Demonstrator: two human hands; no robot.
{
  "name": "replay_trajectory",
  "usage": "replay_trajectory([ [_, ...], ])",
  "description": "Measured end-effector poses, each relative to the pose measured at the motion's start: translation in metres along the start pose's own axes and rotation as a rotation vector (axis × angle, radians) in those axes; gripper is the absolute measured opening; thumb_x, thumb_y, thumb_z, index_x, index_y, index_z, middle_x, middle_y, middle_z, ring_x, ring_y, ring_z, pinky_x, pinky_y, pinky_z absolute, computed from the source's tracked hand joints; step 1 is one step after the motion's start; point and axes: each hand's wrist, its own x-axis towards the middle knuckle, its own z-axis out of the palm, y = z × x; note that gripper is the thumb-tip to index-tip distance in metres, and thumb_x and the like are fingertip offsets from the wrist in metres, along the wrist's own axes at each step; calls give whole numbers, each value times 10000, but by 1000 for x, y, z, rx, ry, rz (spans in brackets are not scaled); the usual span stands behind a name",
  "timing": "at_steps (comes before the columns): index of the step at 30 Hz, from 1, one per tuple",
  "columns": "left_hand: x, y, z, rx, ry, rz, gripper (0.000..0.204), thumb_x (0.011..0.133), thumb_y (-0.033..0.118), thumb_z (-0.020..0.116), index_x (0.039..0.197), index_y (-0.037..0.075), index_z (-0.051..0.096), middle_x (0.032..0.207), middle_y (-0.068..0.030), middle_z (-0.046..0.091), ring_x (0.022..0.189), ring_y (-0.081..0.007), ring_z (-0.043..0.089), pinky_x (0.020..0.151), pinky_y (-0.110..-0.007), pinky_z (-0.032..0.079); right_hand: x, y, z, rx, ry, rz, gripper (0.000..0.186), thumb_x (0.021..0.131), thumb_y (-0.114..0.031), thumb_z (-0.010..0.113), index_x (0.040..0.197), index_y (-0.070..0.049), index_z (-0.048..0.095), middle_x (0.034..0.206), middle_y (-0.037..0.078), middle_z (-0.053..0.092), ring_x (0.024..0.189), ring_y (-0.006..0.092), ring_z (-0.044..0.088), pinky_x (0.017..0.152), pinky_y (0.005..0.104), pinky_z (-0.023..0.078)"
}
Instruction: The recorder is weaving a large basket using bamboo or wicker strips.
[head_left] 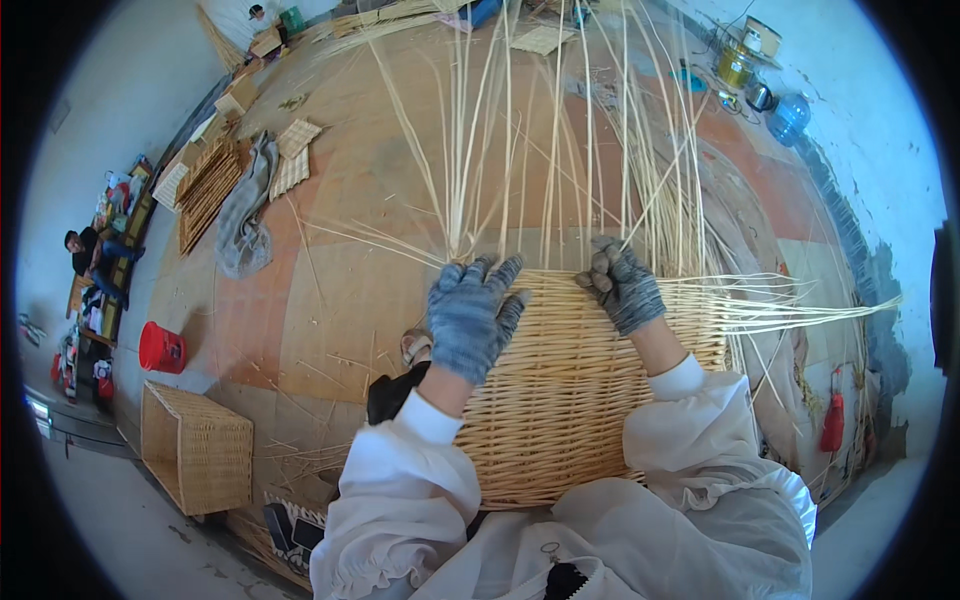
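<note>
A half-woven wicker basket (570,390) lies across my lap, its long pale upright stakes (560,150) fanning away from me. My left hand (472,315), in a grey knit glove, rests flat on the woven wall near the top edge with its fingers spread. My right hand (622,285), also gloved, is closed around a thin willow strand (640,215) at the weaving edge. More loose strands (800,305) stick out sideways to the right. White sleeves cover both forearms.
A finished square wicker basket (195,450) stands on the floor at lower left, near a red bucket (162,348). Woven mats (295,150) and a grey cloth (245,215) lie further off. A person sits at far left (95,255). A red extinguisher (832,420) stands at right.
</note>
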Motion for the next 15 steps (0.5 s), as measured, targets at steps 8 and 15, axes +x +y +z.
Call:
replay_trajectory([
  [8, 43, 59, 25, 130, -507, -371, 761, 677, 608, 615, 1287, 183, 455, 1162, -162, 502, 1036, -318, 474, 884, -433, 373, 135, -44, 50, -1673, -24, -239, 435, 863, -82, 495, 1288, -136, 420, 1108, 106, 575, 866, 180, 568, 768, 272, 480],
  [15, 19, 51, 58, 22, -52, -162, 482, 714, 449, 670, 1124, 204, 612, 1221, -144, 471, 1119, -315, 401, 944, -450, 307, 17, -38, -69, -509, 213, -286, 273, 883, -122, 520, 1147, -55, 523, 818, 69, 555, 669, 141, 528, 541, 239, 451],
])
